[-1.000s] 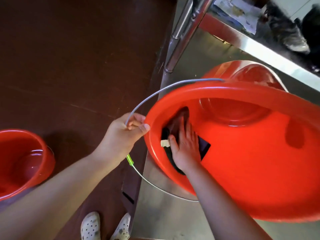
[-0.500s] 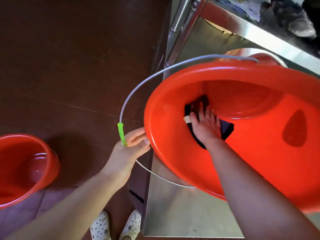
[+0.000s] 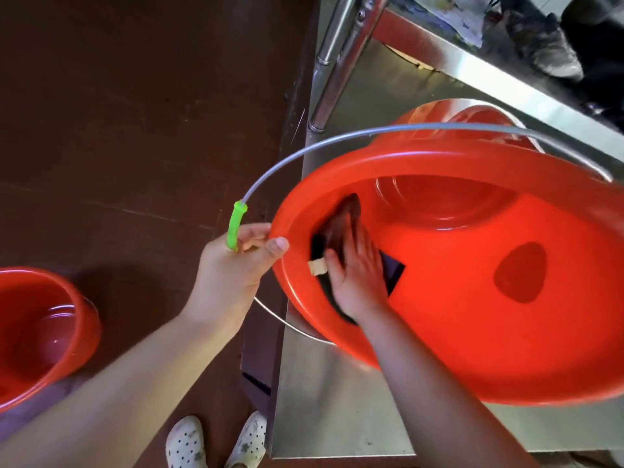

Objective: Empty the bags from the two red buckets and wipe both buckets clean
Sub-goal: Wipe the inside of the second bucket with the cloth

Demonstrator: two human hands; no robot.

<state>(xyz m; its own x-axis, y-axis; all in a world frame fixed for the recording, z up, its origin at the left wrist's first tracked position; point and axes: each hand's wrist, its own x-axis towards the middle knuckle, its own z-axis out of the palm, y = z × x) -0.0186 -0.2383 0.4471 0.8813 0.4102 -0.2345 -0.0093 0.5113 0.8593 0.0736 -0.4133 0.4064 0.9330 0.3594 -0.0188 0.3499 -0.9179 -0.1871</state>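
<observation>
A large red bucket [image 3: 472, 298] lies tilted on the steel worktop [image 3: 337, 417], its right side cut off. The left hand [image 3: 233, 265] grips its rim. The right hand [image 3: 358, 275] presses flat on a dark cloth [image 3: 393, 273], mostly hidden, against the inner wall. A second red bucket [image 3: 40, 332] stands on the floor, partly cropped.

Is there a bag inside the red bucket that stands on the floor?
No, the red plastic bucket on the brown floor shows only its bare red inside.

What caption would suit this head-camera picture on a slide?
Right hand presses a dark cloth inside a tilted red bucket while the left hand steadies its rim; a second bucket sits on the floor.
</observation>
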